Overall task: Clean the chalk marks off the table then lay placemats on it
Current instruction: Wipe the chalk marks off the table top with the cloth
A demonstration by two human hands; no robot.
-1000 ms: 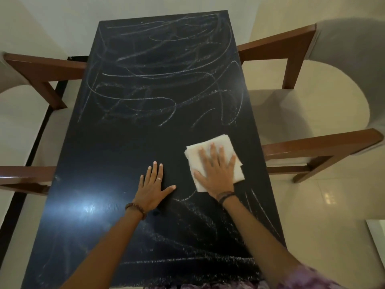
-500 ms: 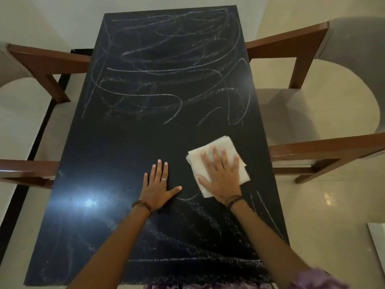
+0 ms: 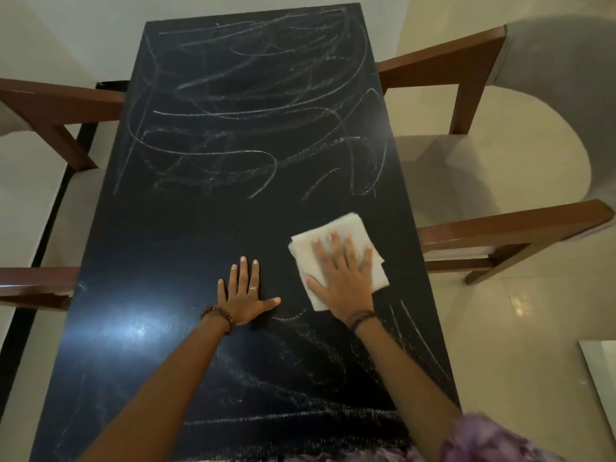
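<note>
White cloth under flat right hand near table's right edge; left hand splayed empty.

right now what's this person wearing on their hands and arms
Left hand: a thin ring on one finger, a brown beaded bracelet at the wrist. Right hand: a dark band at the wrist. A purple patterned sleeve shows near the right elbow; both forearms are bare.

The table has a black, smooth top with a faint grain and enough gloss to throw back a pale glare near its left edge; powdery white chalk marks lie dull on it. The folded cloth looks soft, white and matt. The chair arms are brown polished wood, their upholstery a matt grey fabric. The floor is glossy cream tile.
</note>
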